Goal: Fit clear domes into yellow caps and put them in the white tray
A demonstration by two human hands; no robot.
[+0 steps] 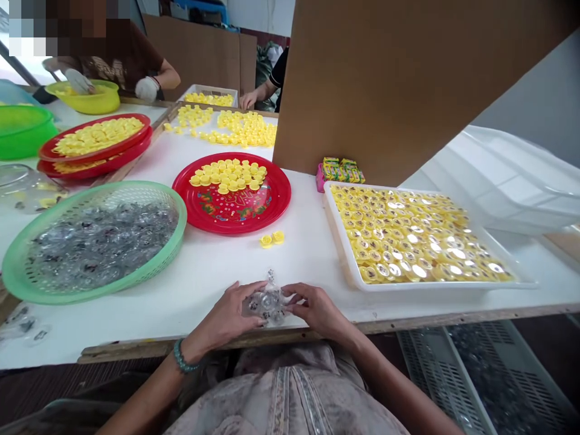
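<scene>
A small heap of clear plastic pieces with dark markings [269, 304] lies on the white table near its front edge, between my two hands. My left hand [230, 315] curves round the heap's left side, thumb and index finger spread apart. On the opposite side, my right hand [315, 308] touches the pieces with bent fingers, its thumb apart from the index finger. Just beyond the heap lies a loose clear piece [270, 276]. Two yellow round caps [272, 239] sit farther back, in front of a red tray [231, 225] that bears many more yellow caps.
At left stands a green basket [177, 241] of clear pieces. A white tray [357, 279] at right holds rows of filled yellow caps. Behind it are small boxes [343, 171] and a cardboard panel [362, 90]. Two other people work across the table, one wearing white gloves [147, 89].
</scene>
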